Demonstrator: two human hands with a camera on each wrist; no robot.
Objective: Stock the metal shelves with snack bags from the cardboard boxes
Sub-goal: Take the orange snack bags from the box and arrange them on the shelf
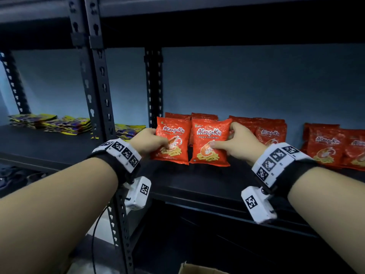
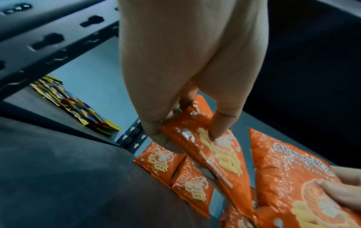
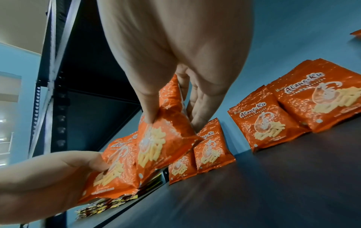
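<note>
Each of my hands holds an orange-red prawn cracker bag upright, side by side, at the dark metal shelf. My left hand pinches the left bag with its thumb on the front. My right hand grips the right bag the same way. More of these bags stand behind the held pair and along the back wall to the right. Whether the held bags touch the shelf is unclear.
Flat yellow-and-purple packets lie in stacks on the neighbouring shelf to the left. Perforated uprights stand between the bays. An upper shelf hangs overhead. A cardboard box corner shows at the bottom edge.
</note>
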